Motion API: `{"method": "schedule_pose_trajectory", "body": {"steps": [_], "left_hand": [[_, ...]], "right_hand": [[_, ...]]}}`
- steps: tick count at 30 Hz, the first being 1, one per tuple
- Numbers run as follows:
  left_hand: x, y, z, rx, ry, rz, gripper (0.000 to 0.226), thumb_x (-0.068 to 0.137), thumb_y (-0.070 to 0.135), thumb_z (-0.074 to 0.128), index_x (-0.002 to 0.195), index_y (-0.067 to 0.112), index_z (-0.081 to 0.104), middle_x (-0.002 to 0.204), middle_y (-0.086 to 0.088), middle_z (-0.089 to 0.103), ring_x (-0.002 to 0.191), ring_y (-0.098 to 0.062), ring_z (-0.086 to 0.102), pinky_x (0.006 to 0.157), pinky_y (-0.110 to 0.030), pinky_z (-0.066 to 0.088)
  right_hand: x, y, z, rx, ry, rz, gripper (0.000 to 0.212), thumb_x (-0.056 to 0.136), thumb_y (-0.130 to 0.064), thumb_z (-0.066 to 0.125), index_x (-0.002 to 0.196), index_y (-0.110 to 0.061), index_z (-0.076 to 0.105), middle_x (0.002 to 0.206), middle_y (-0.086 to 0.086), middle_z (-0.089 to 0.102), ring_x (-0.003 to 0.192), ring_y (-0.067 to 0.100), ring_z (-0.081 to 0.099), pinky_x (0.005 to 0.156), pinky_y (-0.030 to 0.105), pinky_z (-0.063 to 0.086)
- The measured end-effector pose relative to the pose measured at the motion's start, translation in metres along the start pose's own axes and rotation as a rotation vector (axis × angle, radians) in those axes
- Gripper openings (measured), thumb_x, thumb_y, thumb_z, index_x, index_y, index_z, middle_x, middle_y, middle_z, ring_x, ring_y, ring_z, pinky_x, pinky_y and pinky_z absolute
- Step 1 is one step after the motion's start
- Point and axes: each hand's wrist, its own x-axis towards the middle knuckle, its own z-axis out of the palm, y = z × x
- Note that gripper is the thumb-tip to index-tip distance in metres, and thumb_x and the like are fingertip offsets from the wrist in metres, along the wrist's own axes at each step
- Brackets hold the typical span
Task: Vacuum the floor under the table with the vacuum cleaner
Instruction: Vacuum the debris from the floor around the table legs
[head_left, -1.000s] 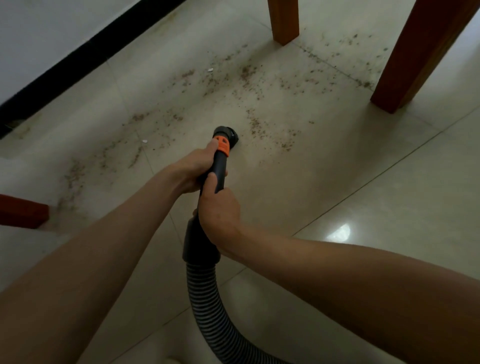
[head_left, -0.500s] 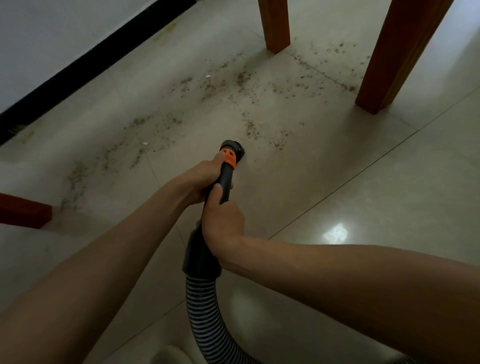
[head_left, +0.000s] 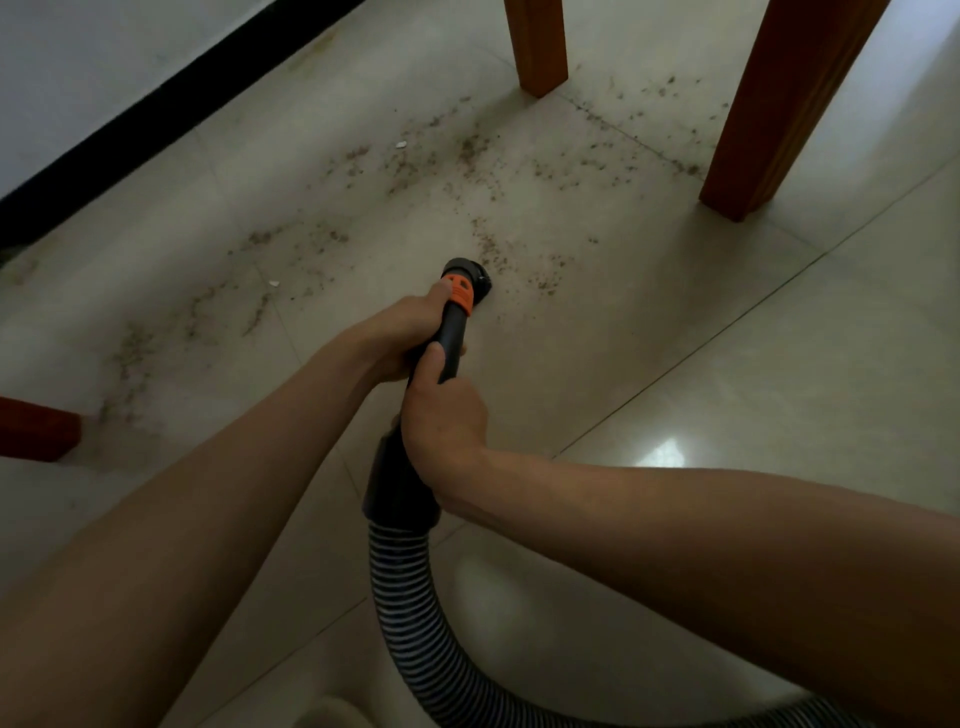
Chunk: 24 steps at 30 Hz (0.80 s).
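Both hands hold the black vacuum wand (head_left: 453, 332), which has an orange collar near its round nozzle (head_left: 467, 275). My left hand (head_left: 402, 332) grips the wand just behind the orange collar. My right hand (head_left: 441, 421) grips it lower, above the thick black cuff where the ribbed hose (head_left: 415, 613) begins. The nozzle points down at the pale tiled floor, at the near edge of a patch of brown crumbs (head_left: 519, 260). More crumbs (head_left: 467, 156) spread toward the table legs and to the left.
Two brown wooden table legs stand ahead, one at top centre (head_left: 537, 47) and one at top right (head_left: 769, 119). A red-brown leg end (head_left: 36, 428) shows at the left edge. A white wall with black skirting (head_left: 171, 114) runs along the upper left.
The nozzle and both hands have shifted slightly to the right and toward me over the floor, with the view tilting along. Both grips stay the same.
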Motion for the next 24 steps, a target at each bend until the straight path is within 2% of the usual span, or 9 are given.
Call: {"method": "schedule_pose_trajectory", "body": {"steps": [3,9,16,21,24], "left_hand": [[0.006,0.002,-0.002,-0.003,0.005,0.007,0.059,0.101,0.045,0.026,0.13,-0.004,0.041,0.081,-0.012,0.057,0.063,-0.017,0.055,0.046,-0.023,0.045],[0.017,0.009,-0.003,0.0,0.01,0.017,0.059,0.101,0.046,0.026,0.13,-0.003,0.04,0.083,-0.012,0.057,0.066,-0.017,0.055,0.051,-0.025,0.044],[0.033,0.024,-0.001,0.009,0.019,0.034,0.057,0.102,0.045,0.025,0.127,-0.003,0.041,0.081,-0.013,0.057,0.066,-0.019,0.055,0.054,-0.027,0.044],[0.046,0.034,-0.001,0.034,0.037,0.042,0.058,0.102,0.045,0.025,0.132,-0.002,0.039,0.083,-0.013,0.057,0.066,-0.019,0.056,0.053,-0.027,0.044],[0.052,0.039,-0.001,0.031,0.047,0.044,0.058,0.101,0.045,0.025,0.132,-0.001,0.039,0.083,-0.013,0.057,0.067,-0.019,0.055,0.052,-0.027,0.044]], "right_hand": [[0.005,-0.002,0.002,0.018,-0.002,0.008,0.063,0.1,-0.053,0.023,0.118,-0.002,0.056,0.113,0.015,0.063,0.091,0.029,0.06,0.067,0.029,0.037],[0.017,-0.008,0.004,0.051,-0.013,0.012,0.064,0.099,-0.054,0.023,0.116,-0.002,0.057,0.109,0.015,0.065,0.086,0.028,0.06,0.067,0.03,0.04],[0.038,-0.017,0.002,0.051,-0.015,-0.004,0.069,0.098,-0.056,0.021,0.116,0.0,0.057,0.109,0.017,0.064,0.092,0.032,0.064,0.071,0.035,0.048],[0.05,-0.027,-0.001,0.058,-0.03,-0.006,0.067,0.099,-0.055,0.021,0.117,-0.001,0.056,0.109,0.017,0.064,0.087,0.03,0.062,0.067,0.033,0.044],[0.056,-0.032,-0.003,0.051,-0.031,-0.005,0.067,0.099,-0.055,0.021,0.119,-0.001,0.055,0.11,0.018,0.063,0.092,0.032,0.063,0.073,0.036,0.049]]}}
